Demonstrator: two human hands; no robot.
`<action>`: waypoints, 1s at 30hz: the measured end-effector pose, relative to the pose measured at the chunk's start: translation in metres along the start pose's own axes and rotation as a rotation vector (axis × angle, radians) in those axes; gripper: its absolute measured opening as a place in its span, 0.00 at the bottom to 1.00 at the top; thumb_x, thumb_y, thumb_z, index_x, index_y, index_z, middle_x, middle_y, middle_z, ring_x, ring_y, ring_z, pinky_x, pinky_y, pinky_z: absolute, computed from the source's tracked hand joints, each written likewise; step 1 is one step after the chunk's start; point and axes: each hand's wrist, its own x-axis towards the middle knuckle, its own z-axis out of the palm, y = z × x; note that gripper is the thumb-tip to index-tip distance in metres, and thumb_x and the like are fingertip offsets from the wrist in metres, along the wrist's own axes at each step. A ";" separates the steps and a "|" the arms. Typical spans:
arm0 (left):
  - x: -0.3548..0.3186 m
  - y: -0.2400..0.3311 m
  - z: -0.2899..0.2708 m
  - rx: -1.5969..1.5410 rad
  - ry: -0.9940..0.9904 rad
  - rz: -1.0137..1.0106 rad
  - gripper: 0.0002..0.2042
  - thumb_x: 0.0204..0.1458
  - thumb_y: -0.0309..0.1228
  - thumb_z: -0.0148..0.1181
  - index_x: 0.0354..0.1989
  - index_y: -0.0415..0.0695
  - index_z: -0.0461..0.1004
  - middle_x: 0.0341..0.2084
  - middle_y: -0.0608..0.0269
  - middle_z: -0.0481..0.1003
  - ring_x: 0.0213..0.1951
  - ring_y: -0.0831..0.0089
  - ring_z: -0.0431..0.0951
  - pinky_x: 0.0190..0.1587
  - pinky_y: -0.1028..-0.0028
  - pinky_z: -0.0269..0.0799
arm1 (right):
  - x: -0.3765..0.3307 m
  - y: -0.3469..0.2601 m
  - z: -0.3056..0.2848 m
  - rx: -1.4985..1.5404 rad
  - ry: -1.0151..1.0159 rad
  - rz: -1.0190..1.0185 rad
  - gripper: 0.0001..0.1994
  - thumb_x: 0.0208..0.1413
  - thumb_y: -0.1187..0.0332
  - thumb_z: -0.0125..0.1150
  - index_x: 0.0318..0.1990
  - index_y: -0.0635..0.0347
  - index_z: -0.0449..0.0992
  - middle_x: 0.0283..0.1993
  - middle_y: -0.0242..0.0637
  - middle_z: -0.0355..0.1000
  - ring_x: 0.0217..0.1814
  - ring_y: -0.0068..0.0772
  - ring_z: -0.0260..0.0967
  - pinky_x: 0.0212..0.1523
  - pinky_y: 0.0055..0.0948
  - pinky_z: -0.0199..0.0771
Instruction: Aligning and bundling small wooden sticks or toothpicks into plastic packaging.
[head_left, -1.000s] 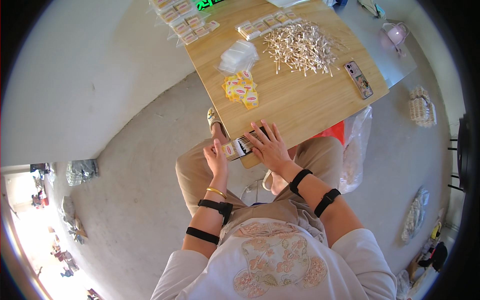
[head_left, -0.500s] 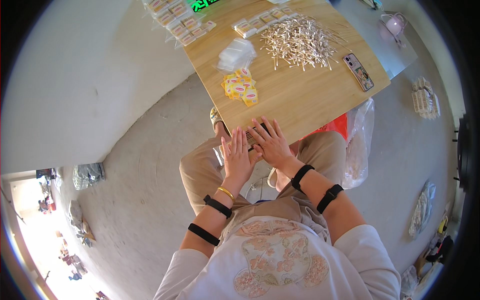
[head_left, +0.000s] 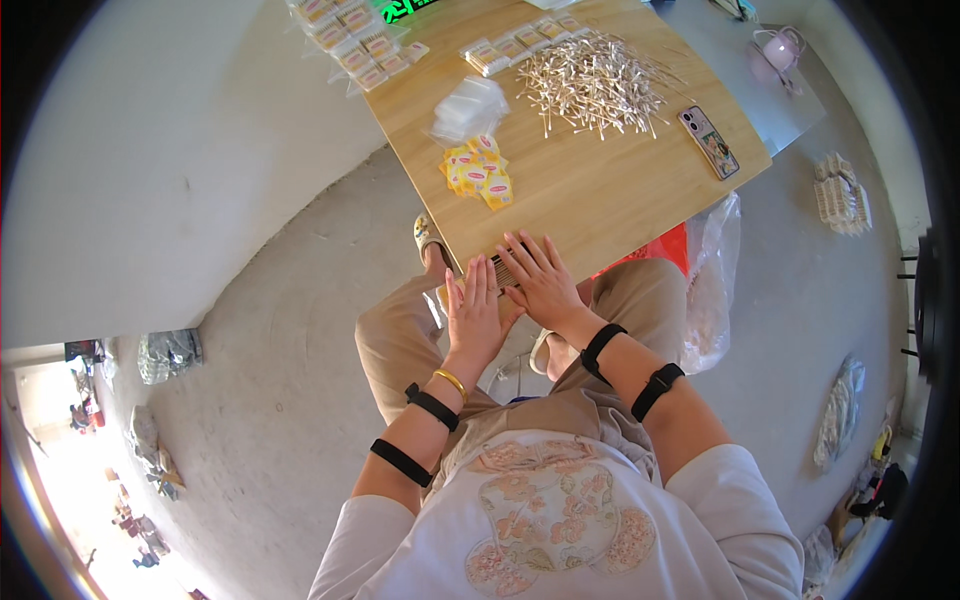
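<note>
Left hand (head_left: 475,322), right hand (head_left: 545,295) near frame centre: palms down, fingers (head_left: 479,277) extended, thumbs (head_left: 512,313) close, forearms (head_left: 415,438) slanting inward.

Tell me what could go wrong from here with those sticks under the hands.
The row of thin sticks lies under the left hand and right hand at the near corner of the table; uneven pressure might push some off the edge.
The swab pile lies loose, so a bump could scatter it.
The phone lies toward the table's right side and might get knocked.
</note>
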 end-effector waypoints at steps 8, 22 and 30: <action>-0.010 0.000 -0.001 0.011 0.043 0.043 0.44 0.58 0.62 0.45 0.71 0.36 0.53 0.71 0.51 0.54 0.75 0.61 0.45 0.73 0.45 0.32 | 0.001 -0.001 0.000 0.001 0.014 0.012 0.34 0.62 0.51 0.52 0.73 0.50 0.55 0.78 0.39 0.45 0.81 0.42 0.38 0.77 0.53 0.35; -0.009 -0.051 0.027 -1.171 0.228 -0.915 0.26 0.65 0.51 0.48 0.52 0.36 0.71 0.44 0.50 0.76 0.48 0.66 0.77 0.50 0.61 0.73 | 0.003 -0.009 -0.001 -0.091 -0.037 0.039 0.31 0.66 0.50 0.46 0.74 0.41 0.53 0.79 0.36 0.42 0.81 0.41 0.36 0.77 0.54 0.33; 0.006 -0.041 0.050 -1.365 0.225 -1.078 0.28 0.65 0.57 0.44 0.36 0.40 0.74 0.26 0.65 0.75 0.25 0.79 0.73 0.24 0.76 0.67 | 0.003 -0.011 0.000 -0.057 -0.036 0.068 0.31 0.65 0.49 0.46 0.74 0.41 0.52 0.80 0.35 0.41 0.82 0.41 0.34 0.77 0.54 0.31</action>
